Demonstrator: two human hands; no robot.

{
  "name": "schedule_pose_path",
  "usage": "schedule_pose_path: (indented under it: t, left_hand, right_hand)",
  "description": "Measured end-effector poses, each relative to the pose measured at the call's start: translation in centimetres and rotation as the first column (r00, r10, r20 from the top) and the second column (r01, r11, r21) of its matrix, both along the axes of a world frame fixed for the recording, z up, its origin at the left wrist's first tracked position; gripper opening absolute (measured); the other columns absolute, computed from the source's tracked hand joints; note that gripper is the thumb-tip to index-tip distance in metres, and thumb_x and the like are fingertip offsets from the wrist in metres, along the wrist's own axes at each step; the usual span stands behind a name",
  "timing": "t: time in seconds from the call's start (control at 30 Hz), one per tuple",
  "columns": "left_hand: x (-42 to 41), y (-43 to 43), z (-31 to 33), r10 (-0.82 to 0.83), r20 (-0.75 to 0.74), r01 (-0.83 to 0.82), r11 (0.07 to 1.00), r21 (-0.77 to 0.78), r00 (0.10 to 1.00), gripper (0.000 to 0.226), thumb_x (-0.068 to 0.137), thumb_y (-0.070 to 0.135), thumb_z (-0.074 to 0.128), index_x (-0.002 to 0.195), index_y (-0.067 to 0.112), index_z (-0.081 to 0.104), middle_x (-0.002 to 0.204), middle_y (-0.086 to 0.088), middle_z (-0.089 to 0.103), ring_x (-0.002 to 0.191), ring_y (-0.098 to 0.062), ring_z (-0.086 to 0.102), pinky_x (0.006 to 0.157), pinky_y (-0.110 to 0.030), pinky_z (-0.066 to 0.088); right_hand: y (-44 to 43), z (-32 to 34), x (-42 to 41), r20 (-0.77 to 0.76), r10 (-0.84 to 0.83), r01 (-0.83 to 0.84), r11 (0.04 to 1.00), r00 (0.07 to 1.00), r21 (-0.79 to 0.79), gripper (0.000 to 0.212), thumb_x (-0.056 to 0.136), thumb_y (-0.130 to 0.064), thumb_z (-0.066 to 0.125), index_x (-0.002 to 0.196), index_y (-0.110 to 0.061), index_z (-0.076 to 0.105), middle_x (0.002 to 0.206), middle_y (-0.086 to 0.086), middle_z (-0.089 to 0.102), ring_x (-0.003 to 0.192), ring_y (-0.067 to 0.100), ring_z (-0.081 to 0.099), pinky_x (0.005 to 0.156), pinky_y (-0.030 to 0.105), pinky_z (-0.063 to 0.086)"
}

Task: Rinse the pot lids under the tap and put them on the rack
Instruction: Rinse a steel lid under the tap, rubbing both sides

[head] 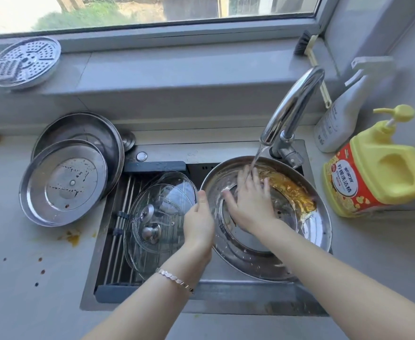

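Under the tap (292, 104), the steel lid (312, 231) is being pinched at its rim by the left grip (199, 224) and rubbed by the wide, flat right grip (250, 202); a wet, greasy slip into the sink (152, 306) is being risked.

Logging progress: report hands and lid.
Left hand grips steel lid rim. Right hand flat inside it, under tap. Orange residue on it. Rack holds glass lids.
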State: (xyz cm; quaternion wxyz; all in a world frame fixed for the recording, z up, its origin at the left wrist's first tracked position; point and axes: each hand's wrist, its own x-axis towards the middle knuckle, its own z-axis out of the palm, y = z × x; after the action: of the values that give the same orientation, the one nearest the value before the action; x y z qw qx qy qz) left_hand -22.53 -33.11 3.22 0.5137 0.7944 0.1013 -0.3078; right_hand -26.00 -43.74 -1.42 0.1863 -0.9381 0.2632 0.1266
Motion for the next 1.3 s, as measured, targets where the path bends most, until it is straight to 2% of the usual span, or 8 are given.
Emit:
schedule_pose_path:
  t: [0.1, 0.2, 0.33, 0.53, 0.67, 0.8, 1.13, 1.3]
  left_hand:
    - [0.2, -0.3, -0.4, 0.037, -0.007, -0.037, 0.998, -0.057, 0.999, 0.047, 0.098, 0.046, 0.032, 0.108, 0.013, 0.063, 0.097, 0.001, 0.062, 0.094, -0.017, 0.055, 0.081, -0.025, 0.039]
    - [1.2, 0.3, -1.2, 0.068, -0.078, -0.075, 0.993, -0.091, 0.995, 0.046, 0.096, 0.049, 0.033, 0.088, 0.014, 0.061, 0.099, -0.004, 0.065, 0.092, -0.017, 0.060, 0.083, -0.027, 0.042]
    - [1.4, 0.8, -1.6, 0.093, -0.091, -0.101, 0.991, -0.087, 0.991, 0.051, 0.093, 0.057, 0.033, 0.101, 0.014, 0.060, 0.111, -0.008, 0.065, 0.105, -0.021, 0.061, 0.097, -0.036, 0.045]
    - [1.4, 0.7, -0.8, 0.043, -0.007, -0.043, 0.997, -0.065, 0.999, 0.057, 0.094, 0.055, 0.033, 0.116, 0.012, 0.063, 0.112, -0.006, 0.065, 0.104, -0.024, 0.060, 0.096, -0.038, 0.046]
    - [1.8, 1.5, -0.5, 0.043, 0.085, -0.042, 0.999, -0.010, 0.995, 0.056, 0.093, 0.057, 0.031, 0.078, 0.009, 0.056, 0.079, -0.009, 0.059, 0.076, -0.026, 0.057, 0.075, -0.035, 0.049]
    - [1.8, 1.7, 0.2, 0.020, 0.223, -0.029, 0.999, 0.038, 0.975, 0.048, 0.095, 0.050, 0.035, 0.063, 0.013, 0.031, 0.059, -0.003, 0.030, 0.054, -0.014, 0.028, 0.050, -0.027, 0.023]
    - [2.9, 1.0, 0.6, 0.181, 0.374, -0.162, 0.983, -0.084, 0.909, 0.054, 0.094, 0.044, 0.045, 0.054, 0.016, 0.021, 0.053, 0.002, 0.023, 0.051, -0.014, 0.022, 0.049, -0.028, 0.020]
    - [3.0, 1.2, 0.5, 0.175, 0.378, -0.160, 0.985, -0.069, 0.909, 0.053, 0.094, 0.045, 0.043, 0.055, 0.016, 0.023, 0.053, 0.001, 0.024, 0.049, -0.014, 0.023, 0.045, -0.024, 0.022]
  right_hand:
    - [1.9, 0.3, 0.0, 0.139, 0.266, -0.276, 0.959, 0.954, 0.057, 0.079, 0.084, -0.054, -0.002, 0.149, -0.009, -0.002, 0.157, 0.010, -0.009, 0.145, 0.019, -0.012, 0.113, 0.034, -0.014]
    - [3.3, 0.7, -1.7, 0.238, 0.527, -0.564, 0.817, 0.816, 0.122, 0.071, 0.087, -0.045, 0.007, 0.149, -0.010, 0.001, 0.157, 0.008, -0.003, 0.143, 0.014, -0.012, 0.116, 0.031, -0.010]
    - [1.8, 0.2, -2.3, 0.212, 0.671, -0.688, 0.725, 0.710, 0.011, 0.069, 0.093, -0.053, 0.007, 0.149, -0.014, 0.009, 0.156, 0.003, 0.006, 0.141, 0.013, -0.005, 0.117, 0.035, -0.002]
    - [-0.7, 0.6, 0.1, 0.095, 0.508, -0.499, 0.860, 0.856, -0.103, 0.090, 0.076, -0.075, 0.000, 0.148, -0.021, -0.006, 0.150, -0.009, -0.017, 0.136, 0.006, -0.020, 0.113, 0.028, -0.015]
    - [-3.1, 0.3, 0.0, 0.050, 0.185, -0.181, 0.981, 0.982, -0.071, 0.073, 0.093, -0.059, 0.016, 0.148, -0.019, -0.012, 0.156, -0.002, -0.017, 0.142, 0.011, -0.017, 0.113, 0.031, -0.014]
    - [-3.6, 0.2, -1.4, 0.012, 0.086, -0.085, 0.995, 0.996, -0.061, 0.079, 0.093, -0.058, 0.023, 0.148, -0.013, -0.012, 0.156, 0.004, -0.017, 0.144, 0.017, -0.014, 0.116, 0.034, -0.005]
    - [1.9, 1.6, -5.3, -0.235, -0.101, 0.147, 0.971, 0.967, 0.190, 0.083, 0.096, -0.053, 0.024, 0.146, 0.001, -0.013, 0.153, 0.019, -0.020, 0.143, 0.028, -0.015, 0.116, 0.037, -0.005]
    - [3.1, 2.3, -6.3, -0.164, -0.124, 0.172, 0.931, 0.979, 0.322, 0.076, 0.097, -0.050, 0.026, 0.148, -0.004, -0.008, 0.156, 0.013, -0.014, 0.145, 0.024, -0.009, 0.116, 0.034, -0.003]
